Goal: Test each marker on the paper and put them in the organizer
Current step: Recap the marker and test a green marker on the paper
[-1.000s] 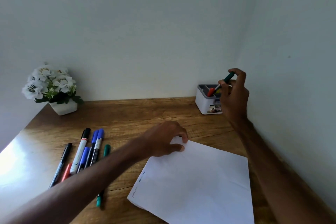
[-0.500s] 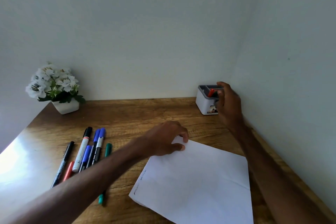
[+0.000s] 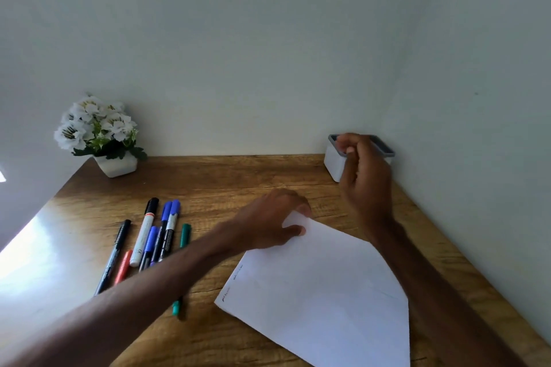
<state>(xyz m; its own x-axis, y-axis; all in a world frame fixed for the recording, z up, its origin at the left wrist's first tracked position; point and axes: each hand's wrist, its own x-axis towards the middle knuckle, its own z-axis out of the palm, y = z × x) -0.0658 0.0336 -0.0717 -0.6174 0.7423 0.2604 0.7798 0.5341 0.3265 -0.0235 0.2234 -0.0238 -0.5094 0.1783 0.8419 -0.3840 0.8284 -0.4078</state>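
Our right hand (image 3: 365,182) quits the organizer (image 3: 332,164), loosely curled, empty.
Our left hand (image 3: 268,217) pinches the paper (image 3: 322,292); stray knuckles could topple the organizer.

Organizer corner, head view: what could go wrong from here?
1. The right hand hangs just in front of the white organizer; a knock could shove or tip it.
2. The left forearm crosses over the green marker; dragging it may roll markers away.
3. The left hand has its grip on only the far corner of the paper; a stroke could pivot the sheet.
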